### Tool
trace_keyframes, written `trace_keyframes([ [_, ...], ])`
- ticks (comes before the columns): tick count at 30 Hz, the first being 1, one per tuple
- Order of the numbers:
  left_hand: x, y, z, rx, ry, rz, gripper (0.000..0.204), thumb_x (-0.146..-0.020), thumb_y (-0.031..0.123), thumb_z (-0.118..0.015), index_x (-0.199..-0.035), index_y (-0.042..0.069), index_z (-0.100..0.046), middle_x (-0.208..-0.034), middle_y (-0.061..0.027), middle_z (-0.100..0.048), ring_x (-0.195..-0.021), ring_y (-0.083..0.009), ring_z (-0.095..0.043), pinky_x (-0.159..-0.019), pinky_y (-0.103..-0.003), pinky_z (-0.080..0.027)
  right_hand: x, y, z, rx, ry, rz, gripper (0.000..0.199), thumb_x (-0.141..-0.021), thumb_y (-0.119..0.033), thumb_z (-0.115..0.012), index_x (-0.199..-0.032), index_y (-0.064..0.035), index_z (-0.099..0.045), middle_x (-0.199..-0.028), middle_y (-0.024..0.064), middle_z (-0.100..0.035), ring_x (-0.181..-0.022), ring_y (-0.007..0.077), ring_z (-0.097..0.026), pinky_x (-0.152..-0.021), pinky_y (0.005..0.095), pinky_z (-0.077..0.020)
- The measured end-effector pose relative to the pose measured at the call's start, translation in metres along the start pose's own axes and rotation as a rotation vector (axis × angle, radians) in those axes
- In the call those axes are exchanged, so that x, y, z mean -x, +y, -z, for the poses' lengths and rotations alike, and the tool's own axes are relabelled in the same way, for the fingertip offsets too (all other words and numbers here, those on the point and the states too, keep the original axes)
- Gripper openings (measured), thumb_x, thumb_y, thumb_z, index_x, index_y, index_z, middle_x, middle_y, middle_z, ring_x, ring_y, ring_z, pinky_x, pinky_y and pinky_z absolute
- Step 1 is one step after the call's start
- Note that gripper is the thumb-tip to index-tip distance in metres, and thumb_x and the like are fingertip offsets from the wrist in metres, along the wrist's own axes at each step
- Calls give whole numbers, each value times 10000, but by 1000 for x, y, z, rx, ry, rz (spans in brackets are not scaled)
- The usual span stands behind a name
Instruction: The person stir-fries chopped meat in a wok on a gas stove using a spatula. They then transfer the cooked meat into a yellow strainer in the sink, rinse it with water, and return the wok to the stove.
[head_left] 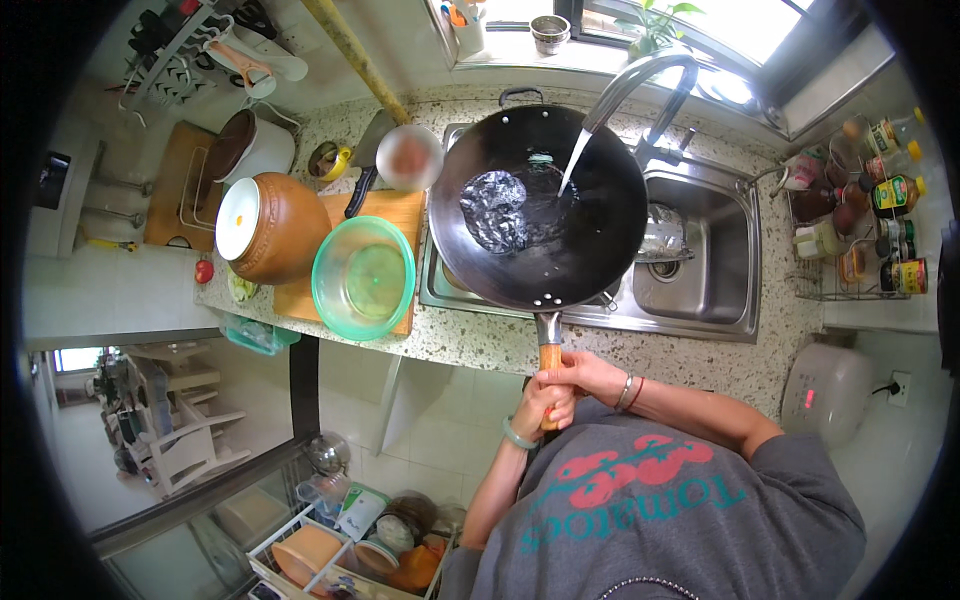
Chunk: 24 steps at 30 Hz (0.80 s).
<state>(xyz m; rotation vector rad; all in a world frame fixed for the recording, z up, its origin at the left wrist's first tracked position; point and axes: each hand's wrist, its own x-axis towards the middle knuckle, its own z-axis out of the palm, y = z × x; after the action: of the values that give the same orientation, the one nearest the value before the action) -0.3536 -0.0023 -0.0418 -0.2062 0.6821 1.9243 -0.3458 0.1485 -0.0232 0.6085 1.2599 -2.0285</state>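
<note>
Counts: 1 wok (600, 240), blk, w/ 1 wooden handle (550, 358) twd the person + 1 small loop handle on the far rim. Wok sits over the sink (735, 330), covering most of its L half; R basin visible, w/ 1 shiny silvery item (662, 238) partly behind the wok rim, can't ID. 1 faucet (640, 72), running, stream goes into wok; water pooled inside, w/ bright reflections L of ctr.

L of wok on the speckled surface (470, 345): 1 wood board (408, 215), 1 translucent green bowl (325, 255) on it, 1 knife w/ blk handle (361, 192), 1 small bowl (433, 165) w/ reddish contents, 1 brown jar (295, 230) w/ white top, 1 yellow cup (341, 162), 1 red fruit or veg (204, 271) nr the edge.

R wall: rack of bottles/jars (895, 195), approx 10+, overlapping so no exact count. Labels there too small to read. Shirt (680, 500): teal lettering + red round-fruit print, upside down from this view.

Hands: 2, both closed round the wok handle, touching. L hand (548, 405) nr handle end, fingers curled; R hand (588, 376) just above it, twd wok.
</note>
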Motion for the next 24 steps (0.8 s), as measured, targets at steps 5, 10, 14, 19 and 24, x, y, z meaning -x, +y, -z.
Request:
trace_keyframes([
  [5,-16,-2,18,-192,112,-120,41,-827,0,-458,-829,28,-487,-564,-17,-436,-429,-107,-449,-391,-260,-406,-27,9,1,43,32,-17,328,-840,-262,-673,-992,-18,-516,-815,62,-579,-591,111,-596,-471,279,-529],
  [10,-3,-3,22,-134,151,-168,68,-827,-13,-448,-869,21,-489,-577,-25,-448,-431,-116,-455,-379,-265,-409,-27,-1,-11,36,-63,-82,340,-844,-277,-670,-995,-13,-519,-797,52,-577,-533,100,-572,-417,264,-502],
  [14,25,23,-9,-105,197,-142,35,-861,41,-454,-882,20,-475,-603,-30,-452,-461,-112,-460,-394,-264,-404,-1,-34,-38,83,-143,-66,345,-848,-326,-670,-954,-14,-570,-807,14,-575,-705,72,-533,-593,237,-473],
  [19,55,60,-54,-15,269,-51,99,-894,98,-467,-954,20,-476,-620,-3,-410,-470,-89,-430,-400,-247,-393,6,-40,-55,61,-230,-17,369,-890,-360,-610,-975,-2,-578,-850,19,-588,-761,70,-541,-641,232,-479],
  [24,55,69,-65,81,208,7,81,-904,124,-480,-902,51,-444,-638,20,-389,-472,-59,-412,-395,-224,-374,21,-47,-54,-69,-245,35,389,-904,-375,-585,-1009,-1,-563,-892,32,-590,-803,66,-539,-680,238,-482],
])
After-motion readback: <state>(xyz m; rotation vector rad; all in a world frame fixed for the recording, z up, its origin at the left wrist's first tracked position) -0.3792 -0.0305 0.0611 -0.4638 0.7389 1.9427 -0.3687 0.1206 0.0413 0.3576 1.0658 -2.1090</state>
